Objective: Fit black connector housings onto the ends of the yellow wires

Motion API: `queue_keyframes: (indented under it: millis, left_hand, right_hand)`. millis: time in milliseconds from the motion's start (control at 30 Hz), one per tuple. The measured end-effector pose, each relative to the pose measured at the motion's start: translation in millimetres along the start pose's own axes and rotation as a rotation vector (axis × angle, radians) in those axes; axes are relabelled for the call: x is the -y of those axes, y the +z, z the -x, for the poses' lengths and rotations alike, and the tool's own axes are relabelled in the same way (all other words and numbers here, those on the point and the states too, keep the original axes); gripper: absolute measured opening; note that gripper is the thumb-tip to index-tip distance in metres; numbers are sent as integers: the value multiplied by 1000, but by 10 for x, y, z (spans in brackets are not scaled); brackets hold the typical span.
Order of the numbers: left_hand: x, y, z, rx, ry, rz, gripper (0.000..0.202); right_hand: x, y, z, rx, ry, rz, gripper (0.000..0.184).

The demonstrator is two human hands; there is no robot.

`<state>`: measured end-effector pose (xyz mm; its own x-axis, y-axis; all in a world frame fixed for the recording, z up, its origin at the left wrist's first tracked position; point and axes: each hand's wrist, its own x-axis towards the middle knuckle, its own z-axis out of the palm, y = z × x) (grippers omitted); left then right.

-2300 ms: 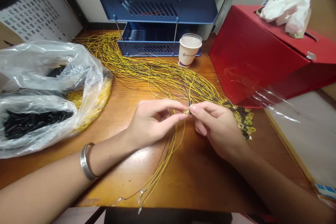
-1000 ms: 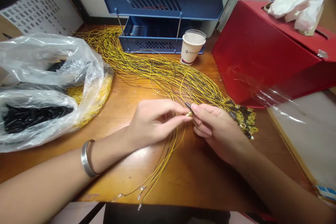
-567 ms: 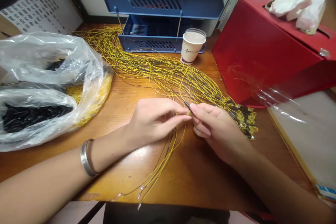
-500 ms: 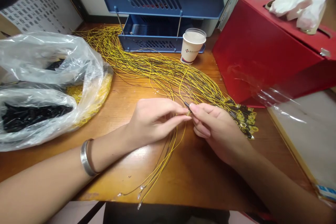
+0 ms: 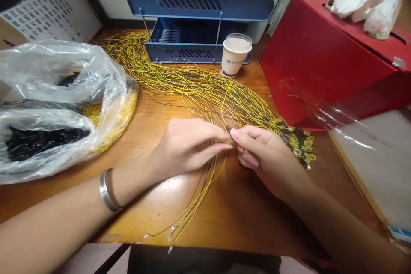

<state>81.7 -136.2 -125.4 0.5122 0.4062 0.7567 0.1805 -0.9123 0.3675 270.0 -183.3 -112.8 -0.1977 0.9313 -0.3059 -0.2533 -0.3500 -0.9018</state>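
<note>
My left hand (image 5: pixel 188 145) and my right hand (image 5: pixel 266 158) meet fingertip to fingertip over the middle of a wooden desk (image 5: pixel 244 209). Both are pinched on the end of one thin yellow wire (image 5: pixel 229 133), where a small black sleeve and a brass terminal show between the fingertips. A large bundle of yellow wires (image 5: pixel 192 85) fans from the back left to my hands. Several loose wire ends (image 5: pixel 180 231) trail toward the front edge. Finished terminal ends (image 5: pixel 300 147) lie beside my right hand.
Clear plastic bags (image 5: pixel 61 107) holding black parts and yellow rings sit at the left. A blue stacked tray rack (image 5: pixel 195 4) stands at the back, with a lidded paper cup (image 5: pixel 234 55) beside it. A red box (image 5: pixel 324 60) topped with crumpled tissue fills the right.
The small brass terminal, plain between my fingertips 2.3 s ago, is now mostly covered by them. My hands have shifted slightly up; the view tilted a little.
</note>
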Motion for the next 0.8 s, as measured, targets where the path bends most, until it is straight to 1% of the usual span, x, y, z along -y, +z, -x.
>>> queue_keyframes:
  millis: [233, 367, 500, 567, 733, 800]
  left_hand:
    - [-3, -12, 13, -43, -25, -117, 25]
    - [-6, -27, -8, -5, -47, -167, 31]
    - [17, -21, -15, 64, 53, -115, 21]
    - [27, -17, -18, 77, 72, -67, 18]
    - [17, -12, -49, 103, -31, 163, 17]
    - [11, -13, -61, 99, -75, 205, 16]
  right_hand:
    - [34, -30, 25, 15, -57, 135, 24]
    - [60, -33, 33, 18, -87, 156, 14]
    - [86, -17, 40, 28, -61, 160, 13]
    - [97, -12, 43, 28, -55, 172, 14]
    - [88, -17, 32, 17, -94, 199, 15]
    - [69, -20, 19, 16, -106, 196, 17]
